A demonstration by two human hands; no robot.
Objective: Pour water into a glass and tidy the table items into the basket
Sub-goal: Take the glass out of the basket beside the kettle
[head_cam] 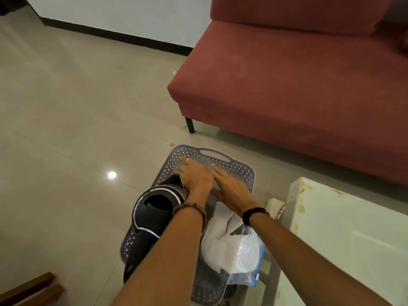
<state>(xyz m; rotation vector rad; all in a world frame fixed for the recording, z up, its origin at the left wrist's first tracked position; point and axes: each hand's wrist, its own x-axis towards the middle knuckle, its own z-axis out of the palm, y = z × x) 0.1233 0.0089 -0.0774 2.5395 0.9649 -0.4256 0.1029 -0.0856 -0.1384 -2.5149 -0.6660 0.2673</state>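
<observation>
Inside basket (247, 171), both hands (196, 175) press glass (204, 162).

Light was soft, dim and even; one lamp glare spot (112, 174) showed on the glossy floor (66, 107) (wide-angle bending at edges). Hands slightly motion-blurred.

The glossy beige tiled floor (66, 120) carries a grey perforated plastic basket (234, 165) with a cut-out handle. Beside the basket stand a red fabric sofa (298, 89) on dark legs and a white, stained counter (344, 228).
</observation>
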